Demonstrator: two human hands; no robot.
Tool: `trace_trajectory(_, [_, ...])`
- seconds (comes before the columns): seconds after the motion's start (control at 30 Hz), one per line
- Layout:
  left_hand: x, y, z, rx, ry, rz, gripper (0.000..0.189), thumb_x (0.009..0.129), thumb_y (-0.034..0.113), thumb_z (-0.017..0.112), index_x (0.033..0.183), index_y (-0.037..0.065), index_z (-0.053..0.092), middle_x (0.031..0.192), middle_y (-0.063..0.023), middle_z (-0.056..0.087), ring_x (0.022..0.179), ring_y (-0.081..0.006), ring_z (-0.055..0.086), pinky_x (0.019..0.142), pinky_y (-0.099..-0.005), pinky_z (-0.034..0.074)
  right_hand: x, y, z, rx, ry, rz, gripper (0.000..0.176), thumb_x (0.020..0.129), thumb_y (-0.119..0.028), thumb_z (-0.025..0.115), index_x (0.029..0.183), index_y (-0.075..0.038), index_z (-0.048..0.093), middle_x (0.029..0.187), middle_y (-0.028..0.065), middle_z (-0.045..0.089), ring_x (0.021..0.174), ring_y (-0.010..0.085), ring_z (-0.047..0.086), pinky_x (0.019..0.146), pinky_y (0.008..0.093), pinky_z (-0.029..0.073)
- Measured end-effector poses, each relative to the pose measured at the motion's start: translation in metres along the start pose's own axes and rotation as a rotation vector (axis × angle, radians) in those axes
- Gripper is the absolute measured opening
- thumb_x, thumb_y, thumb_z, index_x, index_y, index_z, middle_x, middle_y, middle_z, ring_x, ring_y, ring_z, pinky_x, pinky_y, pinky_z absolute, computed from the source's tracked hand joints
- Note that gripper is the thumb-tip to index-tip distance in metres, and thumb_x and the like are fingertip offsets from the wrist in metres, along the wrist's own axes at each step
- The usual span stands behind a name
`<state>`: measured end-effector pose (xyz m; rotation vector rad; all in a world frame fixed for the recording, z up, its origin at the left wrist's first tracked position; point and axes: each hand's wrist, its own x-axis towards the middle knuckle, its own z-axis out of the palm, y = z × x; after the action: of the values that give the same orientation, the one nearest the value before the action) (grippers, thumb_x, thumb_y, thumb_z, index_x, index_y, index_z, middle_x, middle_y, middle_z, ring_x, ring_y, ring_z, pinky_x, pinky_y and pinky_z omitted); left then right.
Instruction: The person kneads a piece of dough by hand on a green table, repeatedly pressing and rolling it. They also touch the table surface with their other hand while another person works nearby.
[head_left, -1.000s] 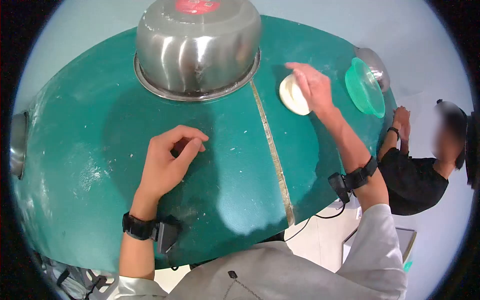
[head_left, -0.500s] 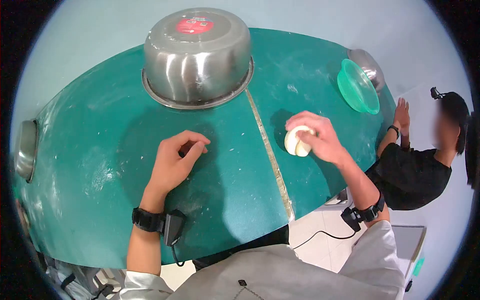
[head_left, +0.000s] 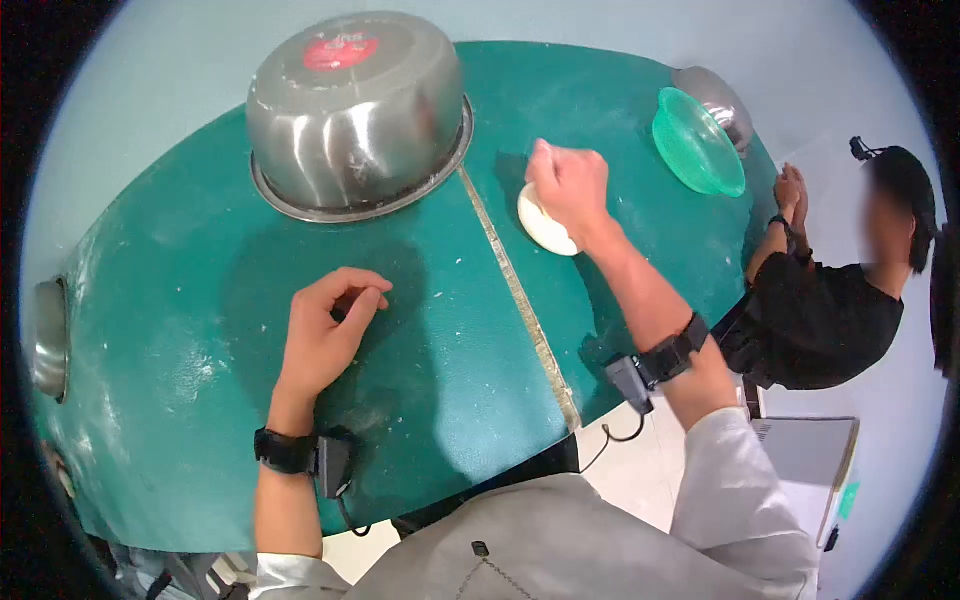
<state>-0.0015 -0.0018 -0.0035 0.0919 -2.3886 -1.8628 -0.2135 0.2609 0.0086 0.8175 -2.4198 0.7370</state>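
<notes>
A pale, smooth lump of dough [head_left: 547,226] lies on the green table [head_left: 430,380], right of the seam strip. My right hand [head_left: 570,188] is on top of it, fingers curled, pressing down; the hand hides the upper right part of the lump. Left of the seam, my left hand [head_left: 330,325] is over the table with fingers bent in and thumb near the fingertips. Nothing shows inside its loose curl, and it is apart from the dough.
A large steel basin [head_left: 360,120] stands upside down at the back. A green plastic basket [head_left: 698,142] and a steel bowl [head_left: 715,100] are at the far right, another steel bowl [head_left: 50,340] at the left edge. A person [head_left: 830,310] in black sits at the right.
My right hand has gone from gripping the dough at its side to pressing on it from above, and both sit farther back. My left hand keeps its curled pose. The seated person's hands have come together.
</notes>
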Motion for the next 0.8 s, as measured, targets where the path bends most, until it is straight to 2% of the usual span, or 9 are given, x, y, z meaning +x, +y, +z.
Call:
trace_trajectory(0.1, [-0.003, 0.0, -0.003, 0.039, -0.019, 0.002, 0.011, 0.098, 0.008, 0.062, 0.102, 0.002, 0.071, 0.09, -0.0022, 0.07, 0.085, -0.0098, 0.063, 0.077, -0.0253, 0.049, -0.022, 0.01, -0.009, 0.077, 0.124, -0.02, 0.035, 0.097, -0.022, 0.047, 0.076, -0.008, 0.071, 0.073, 0.0138, 0.07, 0.067, 0.036, 0.068, 0.063, 0.0464, 0.053])
trace_trajectory(0.17, [-0.002, -0.003, -0.003, 0.047, 0.006, 0.044, 0.012, 0.097, 0.008, 0.062, 0.102, 0.002, 0.071, 0.086, -0.0032, 0.07, 0.082, -0.0098, 0.065, 0.075, -0.0253, 0.05, -0.035, 0.006, -0.023, 0.08, 0.089, -0.204, 0.039, 0.102, -0.021, 0.044, 0.087, -0.001, 0.074, 0.085, 0.0133, 0.074, 0.076, 0.0306, 0.071, 0.071, 0.0415, 0.055])
trace_trajectory(0.3, [-0.003, -0.005, -0.001, 0.013, 0.031, 0.077, 0.013, 0.096, 0.009, 0.063, 0.102, 0.002, 0.072, 0.083, -0.0043, 0.071, 0.077, -0.0095, 0.065, 0.071, -0.025, 0.051, -0.058, -0.01, -0.049, 0.036, 0.229, -0.421, 0.026, 0.098, -0.015, 0.051, 0.093, -0.006, 0.074, 0.085, 0.0093, 0.074, 0.075, 0.0319, 0.071, 0.068, 0.0452, 0.056])
trace_trajectory(0.4, [-0.003, -0.003, -0.002, 0.002, -0.008, 0.032, 0.013, 0.097, 0.01, 0.062, 0.102, 0.002, 0.071, 0.086, -0.0021, 0.069, 0.081, -0.0088, 0.062, 0.074, -0.025, 0.049, -0.062, 0.004, -0.087, -0.021, -0.261, -0.137, 0.02, 0.094, -0.021, 0.059, 0.097, -0.007, 0.073, 0.101, 0.013, 0.072, 0.092, 0.0304, 0.069, 0.075, 0.042, 0.055])
trace_trajectory(0.5, [-0.001, -0.004, -0.002, 0.062, -0.013, 0.016, 0.011, 0.096, 0.009, 0.063, 0.101, 0.003, 0.071, 0.086, -0.0029, 0.069, 0.08, -0.0091, 0.063, 0.072, -0.0254, 0.049, -0.052, -0.008, -0.074, -0.216, -0.265, -0.267, 0.021, 0.089, -0.028, 0.063, 0.092, -0.009, 0.072, 0.102, 0.0107, 0.07, 0.093, 0.0284, 0.066, 0.073, 0.0407, 0.052])
trace_trajectory(0.63, [-0.002, 0.001, -0.002, 0.049, 0.001, 0.014, 0.01, 0.096, 0.007, 0.063, 0.1, 0.003, 0.072, 0.086, -0.0039, 0.07, 0.078, -0.0103, 0.063, 0.072, -0.0261, 0.05, -0.045, -0.032, -0.044, 0.03, -0.091, -0.434, 0.024, 0.083, -0.036, 0.069, 0.083, -0.012, 0.069, 0.092, 0.0076, 0.068, 0.084, 0.0281, 0.064, 0.069, 0.0429, 0.049])
trace_trajectory(0.67, [0.0, 0.002, -0.002, 0.073, 0.0, 0.038, 0.01, 0.095, 0.007, 0.063, 0.1, 0.004, 0.072, 0.087, -0.0041, 0.07, 0.079, -0.011, 0.064, 0.072, -0.0264, 0.05, -0.048, -0.035, -0.039, 0.04, -0.201, -0.366, 0.03, 0.087, -0.038, 0.065, 0.077, -0.011, 0.07, 0.078, 0.0113, 0.068, 0.075, 0.0335, 0.065, 0.066, 0.0468, 0.05])
trace_trajectory(0.7, [0.0, 0.003, -0.002, 0.099, -0.005, 0.063, 0.01, 0.095, 0.007, 0.064, 0.1, 0.004, 0.072, 0.088, -0.0042, 0.071, 0.079, -0.0117, 0.065, 0.072, -0.0268, 0.05, -0.043, -0.037, -0.033, 0.044, -0.223, -0.36, 0.03, 0.087, -0.038, 0.065, 0.077, -0.011, 0.07, 0.078, 0.0113, 0.068, 0.075, 0.0335, 0.065, 0.066, 0.0468, 0.05])
trace_trajectory(0.8, [0.001, 0.006, -0.002, 0.111, -0.017, 0.028, 0.01, 0.095, 0.006, 0.063, 0.101, 0.003, 0.071, 0.091, -0.0049, 0.071, 0.083, -0.0127, 0.066, 0.075, -0.0269, 0.051, -0.006, -0.035, -0.005, -0.223, -0.349, -0.08, 0.056, 0.099, -0.046, 0.049, 0.067, -0.006, 0.072, 0.065, 0.0196, 0.065, 0.063, 0.0424, 0.064, 0.062, 0.0534, 0.052])
